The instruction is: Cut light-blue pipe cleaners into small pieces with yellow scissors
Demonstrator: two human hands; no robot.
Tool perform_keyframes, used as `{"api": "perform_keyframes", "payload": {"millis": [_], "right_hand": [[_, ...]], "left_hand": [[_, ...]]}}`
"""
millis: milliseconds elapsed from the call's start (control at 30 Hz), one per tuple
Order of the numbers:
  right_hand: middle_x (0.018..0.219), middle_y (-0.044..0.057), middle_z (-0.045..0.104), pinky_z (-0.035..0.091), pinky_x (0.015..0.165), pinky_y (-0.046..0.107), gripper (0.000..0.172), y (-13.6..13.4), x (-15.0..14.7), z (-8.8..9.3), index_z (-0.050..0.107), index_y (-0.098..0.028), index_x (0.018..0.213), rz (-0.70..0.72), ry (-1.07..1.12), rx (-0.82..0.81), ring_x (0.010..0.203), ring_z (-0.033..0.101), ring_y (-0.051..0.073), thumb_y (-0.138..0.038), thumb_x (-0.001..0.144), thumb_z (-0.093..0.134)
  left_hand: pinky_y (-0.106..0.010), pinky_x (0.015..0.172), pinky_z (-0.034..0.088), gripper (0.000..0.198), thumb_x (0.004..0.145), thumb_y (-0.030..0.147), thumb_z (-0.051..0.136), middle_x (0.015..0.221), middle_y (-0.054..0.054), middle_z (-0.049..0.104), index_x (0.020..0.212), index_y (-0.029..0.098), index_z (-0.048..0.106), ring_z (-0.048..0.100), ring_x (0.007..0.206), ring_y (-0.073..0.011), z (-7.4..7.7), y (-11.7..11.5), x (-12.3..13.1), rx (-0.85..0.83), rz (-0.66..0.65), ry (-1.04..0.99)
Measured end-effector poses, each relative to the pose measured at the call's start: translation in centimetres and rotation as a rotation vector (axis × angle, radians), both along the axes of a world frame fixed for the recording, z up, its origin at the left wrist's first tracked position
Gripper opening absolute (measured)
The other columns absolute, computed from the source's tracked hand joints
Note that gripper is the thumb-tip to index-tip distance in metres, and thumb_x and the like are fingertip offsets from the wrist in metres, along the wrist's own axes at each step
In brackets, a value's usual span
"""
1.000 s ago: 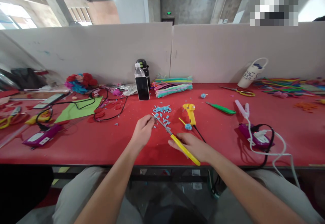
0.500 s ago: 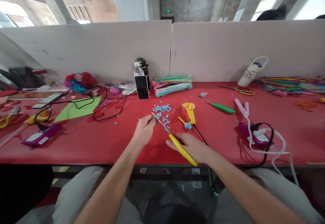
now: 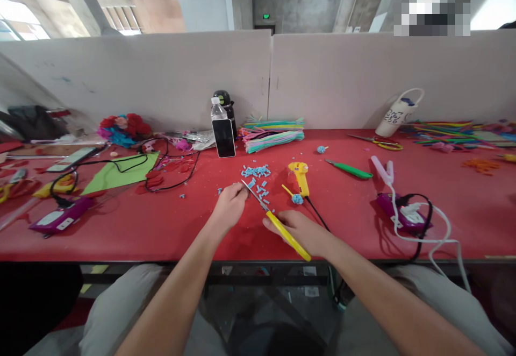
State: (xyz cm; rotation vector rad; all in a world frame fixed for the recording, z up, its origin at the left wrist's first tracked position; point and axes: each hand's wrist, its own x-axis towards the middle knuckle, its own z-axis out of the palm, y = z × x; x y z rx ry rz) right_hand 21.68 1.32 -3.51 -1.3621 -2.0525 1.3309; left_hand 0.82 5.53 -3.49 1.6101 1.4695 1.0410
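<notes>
My right hand (image 3: 296, 228) is closed round the yellow handles of a pair of scissors (image 3: 284, 232), whose blades point up and left. The blade tips reach the fingertips of my left hand (image 3: 233, 201), which are pinched together. What sits in that pinch is mostly hidden; a bit of blue shows by the blades. Just beyond lie many short blue pipe cleaner pieces (image 3: 257, 171) in a loose pile, with more scattered under the blades. To the right of them rests a yellow hot glue gun (image 3: 299, 178), beside a blue fuzzy ball on a yellow stem (image 3: 297, 199).
A phone (image 3: 223, 137) leans on a bottle at the back, left of bundled pipe cleaners (image 3: 274, 135). Green-handled tweezers (image 3: 350, 170) and a purple power strip (image 3: 403, 213) with cords lie right. Green paper (image 3: 121, 173) and a second power strip (image 3: 62, 216) are left.
The view has shifted very slightly. Both hands and the scissors stay in nearly the same place over the blue pieces.
</notes>
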Motion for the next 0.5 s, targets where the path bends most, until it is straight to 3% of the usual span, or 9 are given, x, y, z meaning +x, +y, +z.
{"api": "perform_keyframes", "payload": {"millis": [300, 500], "right_hand": [[0.041, -0.006, 0.041, 0.034, 0.036, 0.021, 0.056, 2.2, -0.2, -1.2, 0.040, -0.022, 0.059, 0.001, 0.018, -0.214, 0.035, 0.043, 0.009, -0.072, 0.082, 0.052], [0.037, -0.005, 0.043, 0.037, 0.032, 0.021, 0.053, 2.8, -0.6, -1.6, 0.041, -0.022, 0.057, -0.022, -0.013, -0.256, 0.029, 0.043, 0.009, -0.065, 0.084, 0.054]], "left_hand": [[-0.023, 0.047, 0.024, 0.017, 0.073, 0.028, 0.049, 0.048, 0.006, 0.035, 0.059, 0.018, 0.050, 0.031, 0.045, -0.0096, -2.1, 2.6, 0.0, -0.133, 0.001, -0.054], [-0.022, 0.046, 0.027, 0.017, 0.077, 0.024, 0.053, 0.048, 0.007, 0.038, 0.062, 0.016, 0.054, 0.035, 0.043, -0.0081, -3.3, 3.8, -0.2, -0.250, 0.020, -0.099]]}}
